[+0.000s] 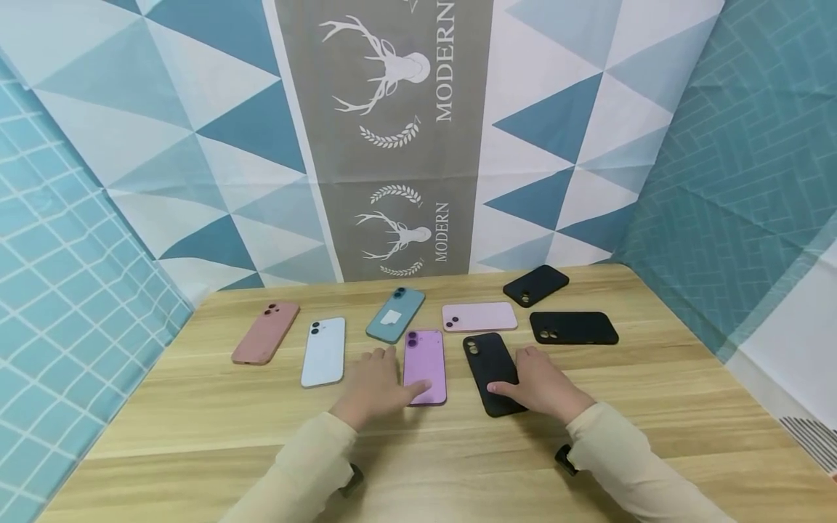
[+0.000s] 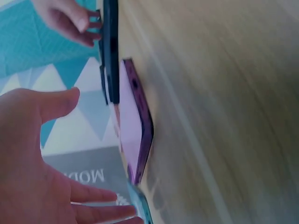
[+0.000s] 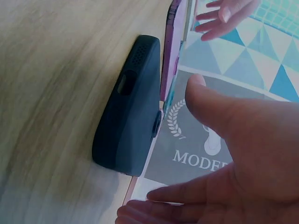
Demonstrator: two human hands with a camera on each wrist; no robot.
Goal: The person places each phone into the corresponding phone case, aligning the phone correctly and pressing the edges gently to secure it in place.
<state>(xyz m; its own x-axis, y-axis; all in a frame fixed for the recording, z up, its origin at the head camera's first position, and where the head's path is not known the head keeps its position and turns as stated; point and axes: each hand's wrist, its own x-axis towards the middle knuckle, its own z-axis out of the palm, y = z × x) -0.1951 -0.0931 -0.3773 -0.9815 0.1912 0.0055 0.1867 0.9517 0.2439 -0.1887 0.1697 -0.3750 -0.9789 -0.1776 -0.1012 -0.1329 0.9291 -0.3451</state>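
Note:
My left hand (image 1: 375,388) hovers at the left side of a purple phone (image 1: 425,367), its thumb reaching over the phone's lower part. In the left wrist view that hand's thumb and fingers are spread apart with nothing between them. A black phone case (image 1: 495,374) lies camera end away from me, just right of the purple phone. Beside its right edge is my right hand (image 1: 539,385), whose thumb overlaps the case in the head view. The right wrist view shows this thumb (image 3: 201,95) held away from the long, loosely straight fingers, near the case.
Left of the purple phone lie a white phone (image 1: 323,352) and a pink one (image 1: 267,334). Farther back are a teal phone (image 1: 396,314) with a white patch, a pale pink phone (image 1: 479,317), and two black cases (image 1: 574,328). A patterned cloth (image 1: 405,167) hangs behind the wooden table (image 1: 451,465).

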